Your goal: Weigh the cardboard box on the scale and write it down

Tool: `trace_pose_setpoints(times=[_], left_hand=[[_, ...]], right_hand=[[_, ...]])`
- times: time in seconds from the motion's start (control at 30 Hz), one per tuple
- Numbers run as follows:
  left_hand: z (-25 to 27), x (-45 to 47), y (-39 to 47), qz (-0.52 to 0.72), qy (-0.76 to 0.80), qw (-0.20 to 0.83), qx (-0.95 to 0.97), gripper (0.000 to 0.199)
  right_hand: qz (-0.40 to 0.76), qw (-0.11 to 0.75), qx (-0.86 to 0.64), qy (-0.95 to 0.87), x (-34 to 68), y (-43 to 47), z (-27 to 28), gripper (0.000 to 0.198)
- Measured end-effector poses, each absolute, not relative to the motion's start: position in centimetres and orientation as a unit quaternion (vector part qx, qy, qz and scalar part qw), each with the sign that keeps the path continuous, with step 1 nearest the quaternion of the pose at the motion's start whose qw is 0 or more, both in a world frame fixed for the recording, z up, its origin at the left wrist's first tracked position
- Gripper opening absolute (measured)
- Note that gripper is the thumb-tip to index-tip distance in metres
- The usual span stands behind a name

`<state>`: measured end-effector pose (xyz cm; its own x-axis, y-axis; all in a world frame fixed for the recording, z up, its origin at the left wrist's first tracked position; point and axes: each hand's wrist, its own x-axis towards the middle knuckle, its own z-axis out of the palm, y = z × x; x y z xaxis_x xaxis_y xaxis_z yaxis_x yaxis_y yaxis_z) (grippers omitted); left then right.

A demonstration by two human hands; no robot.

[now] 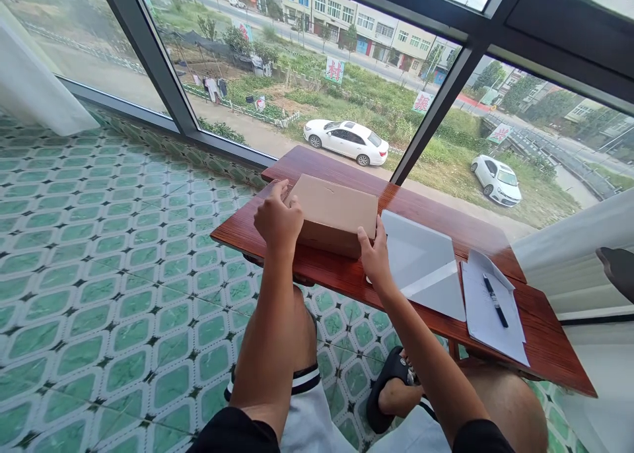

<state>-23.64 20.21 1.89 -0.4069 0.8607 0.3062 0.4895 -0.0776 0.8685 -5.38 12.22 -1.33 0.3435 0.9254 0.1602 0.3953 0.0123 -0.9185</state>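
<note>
A closed brown cardboard box [337, 205] rests at the left part of a reddish-brown wooden table [242, 225]. Around the box's left end my left hand [278, 218] is closed, its fingers curled over the edge and partly hidden. At the opposite end my right hand [375, 253] grips the near right corner, with the thumb on the front and the fingers along the side. Just right of that hand lies a flat pale grey sheet or board [421, 261], partly hidden by the hand and the box.
White papers [488, 321] with a black marker [495, 300] on them lie at the table's right. Large window panes with dark frames [163, 57] stand behind the table. A white curtain [569, 242] hangs at the right, and my legs are below the near edge.
</note>
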Motion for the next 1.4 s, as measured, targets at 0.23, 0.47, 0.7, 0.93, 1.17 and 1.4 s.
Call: trace_pose_setpoints(times=[0.23, 0.47, 0.7, 0.93, 1.17, 1.4], left_hand=[[4.1, -21.3, 17.9, 0.587, 0.557, 0.041, 0.586, 0.037], [5.2, -17.3, 14.9, 0.561, 0.448, -0.006, 0.697, 0.032], [3.9, -11.5, 11.5, 0.480, 0.324, -0.012, 0.815, 0.034], [1.1, -6.8, 8.5, 0.434, 0.203, -0.020, 0.877, 0.023], [-2.0, -4.4, 6.3, 0.332, 0.139, -0.029, 0.933, 0.019], [-3.9, -2.8, 4.8, 0.249, 0.090, -0.055, 0.963, 0.012]], right_hand=[[0.250, 0.521, -0.630, -0.518, -3.7, 11.7, -1.4, 0.070], [0.136, 0.531, -0.612, -0.569, -0.3, 9.6, 0.6, 0.040], [0.144, 0.541, -0.610, -0.560, 2.4, 7.5, 0.7, 0.028], [0.207, 0.470, -0.655, -0.555, 6.6, 4.6, 0.2, 0.019], [0.262, 0.432, -0.635, -0.585, 11.5, 3.1, -0.9, 0.025], [0.285, 0.402, -0.608, -0.622, 13.9, 2.1, -1.9, 0.028]])
